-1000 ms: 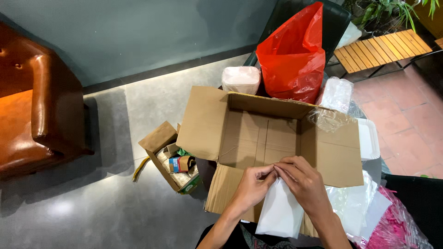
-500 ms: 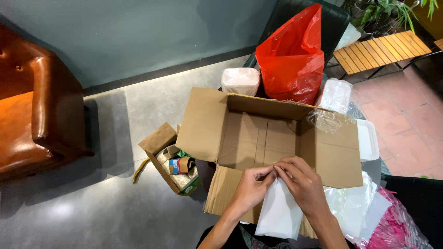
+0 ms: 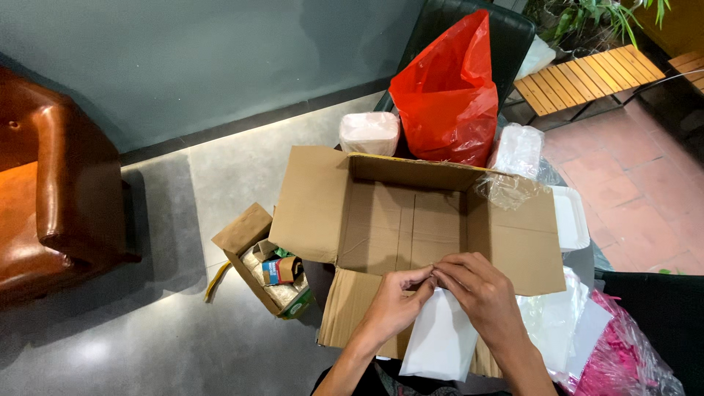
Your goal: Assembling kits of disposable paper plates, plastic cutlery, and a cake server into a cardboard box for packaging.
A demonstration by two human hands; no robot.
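A large open cardboard box stands in front of me with its flaps spread and nothing visible inside. Over its near flap, my left hand and my right hand meet at the top edge of a thin white bag. Both hands pinch that edge with their fingertips, and the bag hangs down toward me.
A red plastic bag sits behind the box, with stacks of white foam containers beside it. A small open carton of packets lies at the left. A brown leather armchair stands far left; pink and clear plastic lies at the right.
My hands have shifted only slightly at the white bag's top edge. Nothing else has moved.
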